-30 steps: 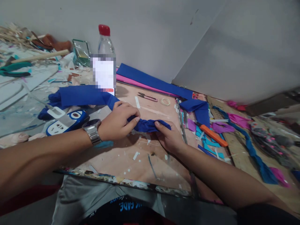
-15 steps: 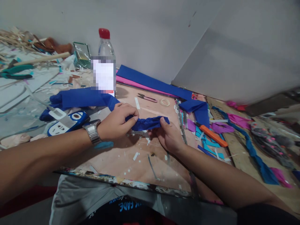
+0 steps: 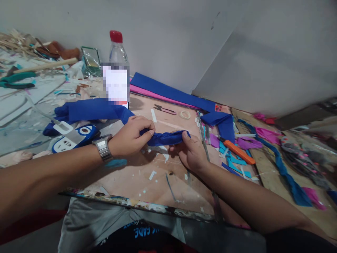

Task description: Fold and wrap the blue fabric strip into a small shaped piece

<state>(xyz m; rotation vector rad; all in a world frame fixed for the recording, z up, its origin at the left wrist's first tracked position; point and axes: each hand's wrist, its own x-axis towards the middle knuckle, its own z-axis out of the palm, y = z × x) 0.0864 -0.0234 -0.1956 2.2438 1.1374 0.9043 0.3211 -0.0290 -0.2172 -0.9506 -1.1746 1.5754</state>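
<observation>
A strip of blue fabric (image 3: 165, 137) is stretched between my two hands, gathered and creased along its length, just above the worktable (image 3: 158, 189). My left hand (image 3: 135, 135), below a metal wristwatch, pinches it between thumb and fingers. At its other end, my right hand (image 3: 191, 151) grips the strip with the thumb on top; the fingers underneath are partly hidden. Beyond my left hand, a wider length of blue fabric (image 3: 91, 111) runs left across the table; my hand hides whether it joins the strip.
Behind my hands lie small thread snips (image 3: 165, 110) and a pale ring (image 3: 185, 114). A red-capped bottle (image 3: 117, 49) stands behind a blurred bright screen (image 3: 116, 84). To the right is an orange cutter (image 3: 239, 152) among scraps; to the left, a blue-white power strip (image 3: 76, 137) and green-handled pliers (image 3: 19, 80).
My right thumb has slid slightly right, towards the strip's end. My left hand keeps its pinch, and the view has shifted a little.
</observation>
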